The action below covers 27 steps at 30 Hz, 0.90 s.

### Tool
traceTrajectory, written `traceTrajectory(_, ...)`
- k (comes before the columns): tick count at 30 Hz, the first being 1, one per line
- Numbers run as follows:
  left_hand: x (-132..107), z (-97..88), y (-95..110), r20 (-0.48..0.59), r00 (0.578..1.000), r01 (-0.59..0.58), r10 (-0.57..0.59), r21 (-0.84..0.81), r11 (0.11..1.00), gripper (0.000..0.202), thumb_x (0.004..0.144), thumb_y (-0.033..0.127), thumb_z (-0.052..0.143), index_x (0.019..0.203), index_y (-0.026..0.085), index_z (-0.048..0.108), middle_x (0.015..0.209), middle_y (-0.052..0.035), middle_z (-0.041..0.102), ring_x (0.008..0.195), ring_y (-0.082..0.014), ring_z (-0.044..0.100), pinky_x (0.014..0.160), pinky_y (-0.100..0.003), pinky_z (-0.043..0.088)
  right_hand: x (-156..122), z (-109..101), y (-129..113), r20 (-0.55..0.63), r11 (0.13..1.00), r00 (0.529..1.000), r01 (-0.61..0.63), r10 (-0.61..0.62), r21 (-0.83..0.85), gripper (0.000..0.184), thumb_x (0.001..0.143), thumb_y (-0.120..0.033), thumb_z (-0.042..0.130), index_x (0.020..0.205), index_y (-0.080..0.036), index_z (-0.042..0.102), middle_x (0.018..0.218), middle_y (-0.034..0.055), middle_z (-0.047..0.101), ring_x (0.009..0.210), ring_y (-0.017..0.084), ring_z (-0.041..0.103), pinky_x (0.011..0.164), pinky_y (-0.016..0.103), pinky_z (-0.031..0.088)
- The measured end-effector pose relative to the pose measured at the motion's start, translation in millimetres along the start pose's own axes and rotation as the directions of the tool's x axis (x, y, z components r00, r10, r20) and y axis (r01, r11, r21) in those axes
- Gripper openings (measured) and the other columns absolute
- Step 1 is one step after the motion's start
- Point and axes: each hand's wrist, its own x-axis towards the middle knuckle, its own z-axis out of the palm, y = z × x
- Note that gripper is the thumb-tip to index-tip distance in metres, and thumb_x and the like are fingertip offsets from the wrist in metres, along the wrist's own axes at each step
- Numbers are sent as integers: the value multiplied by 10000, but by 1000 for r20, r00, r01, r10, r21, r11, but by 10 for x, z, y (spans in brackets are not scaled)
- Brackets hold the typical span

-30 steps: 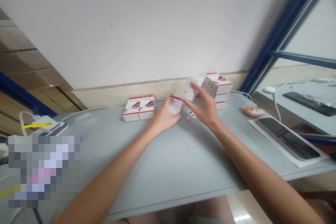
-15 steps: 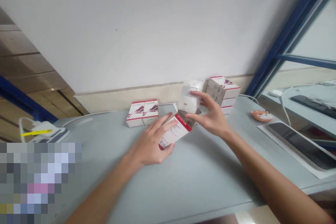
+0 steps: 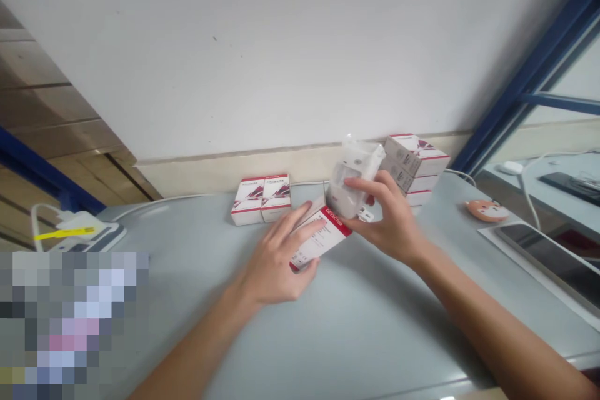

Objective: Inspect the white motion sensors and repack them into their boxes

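Left hand (image 3: 276, 256) with fingers spread against a red-and-white DETECTOR box (image 3: 321, 237); right hand (image 3: 387, 215) pinching a bagged white device (image 3: 351, 178) (already unboxed) at 12 o'clock; closed box pair (image 3: 260, 200) at 11 o'clock, closed box stack (image 3: 415, 162) at 1 o'clock.

Landmark: stacked boxes (image 3: 415, 164) against wall (image 3: 300, 44). Wall blocked any pass behind stack. Left of stack, paired boxes (image 3: 260, 200) stood in way; right of stack, orange fox-shaped trinket (image 3: 487, 210), then dark-screened device (image 3: 553, 259) on white sheet. Grey tabletop (image 3: 365, 331) nearer person than stack gave wide passage for left hand (image 3: 276, 256), right hand (image 3: 389, 222).
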Motion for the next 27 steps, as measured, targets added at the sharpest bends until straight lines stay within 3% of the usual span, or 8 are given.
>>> traceTrajectory(3,-2,14,1,-37,999,-29,30,28,999,710,851,151,729,1506,318,512,1637,-137,492,1465,-356,552,1160,-530,524,-18,29,15,56,985,993,-111,104,133,562,889,-247,801,1395,-356,581,1117,50,611,784,184,615,665,352,591)
traceTrajectory(8,-10,30,0,-78,996,-30,32,28,999,686,841,134,737,1473,299,528,1612,-141,512,1449,-340,568,1168,-527,527,13,-20,6,193,940,961,-241,197,243,577,876,-216,780,1404,-357,595,1260,60,668,956,233,684,786,398,642)
traceTrajectory(11,-15,38,-15,-87,996,1,-2,-11,1000,688,835,132,748,1468,288,528,1617,-141,502,1465,-338,553,1195,-531,507,42,-95,-17,281,927,933,-292,223,234,623,897,-207,745,1469,-377,565,1303,57,675,1003,245,671,816,407,634)
traceTrajectory(15,-13,45,-42,-106,993,49,-58,-88,995,701,831,134,761,1471,272,512,1617,-150,492,1502,-345,513,1218,-546,482,51,-142,-24,366,879,895,-371,254,299,580,981,-256,669,1528,-387,526,1292,53,689,1126,266,664,981,466,590)
traceTrajectory(20,-14,38,-57,-99,994,37,-50,-123,992,718,836,148,763,1490,262,488,1623,-167,477,1518,-353,492,1229,-559,464,22,-14,-15,308,710,898,-437,314,553,440,1013,-380,687,1438,-330,588,1254,80,710,1035,242,699,906,448,612)
traceTrajectory(24,-35,30,-69,-90,994,48,-57,-91,995,713,845,152,762,1493,276,491,1640,-165,456,1513,-361,496,1208,-555,486,13,21,-77,209,782,935,-353,285,513,322,979,-301,731,1292,-313,657,1279,74,697,1084,248,694,950,445,587)
traceTrajectory(27,-42,45,-82,-98,993,48,-60,-123,991,726,845,147,763,1497,284,475,1649,-168,430,1523,-364,480,1215,-576,470,12,-1,-141,281,817,926,-361,254,451,219,1000,-276,684,1213,-307,645,1191,59,708,1081,253,695,949,446,572)
